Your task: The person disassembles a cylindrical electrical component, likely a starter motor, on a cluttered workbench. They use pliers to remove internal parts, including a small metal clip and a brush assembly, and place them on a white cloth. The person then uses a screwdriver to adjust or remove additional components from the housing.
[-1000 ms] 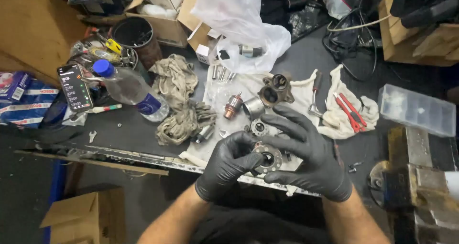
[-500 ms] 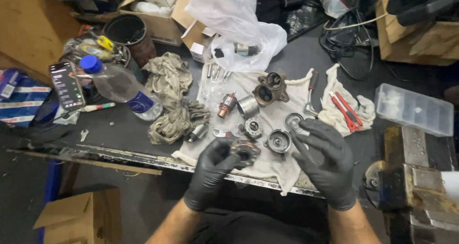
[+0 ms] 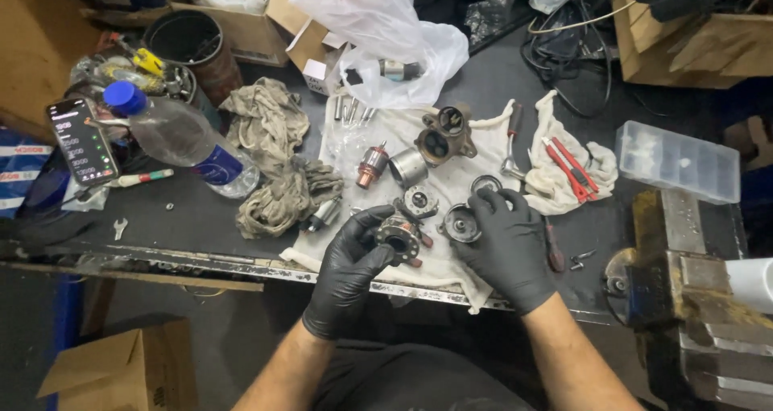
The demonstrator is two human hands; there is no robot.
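A clear plastic water bottle with a blue cap [image 3: 173, 137] lies on its side at the upper left of the frame, beside crumpled grey rags [image 3: 274, 165] on the dark workbench [image 3: 177, 218]. At lower centre, the black-gloved left hand [image 3: 350, 270] has its fingers curled around a round metal motor end plate with a dark central bore [image 3: 398, 238], held just above the bench edge, bore facing up. Immediately right of it, nearly touching, the black-gloved right hand [image 3: 503, 246] rests with fingers spread and fingertips on a round dark metal cap [image 3: 461, 224] lying on the white cloth [image 3: 386, 137]. A clear plastic compartment box [image 3: 676, 161] sits far right.
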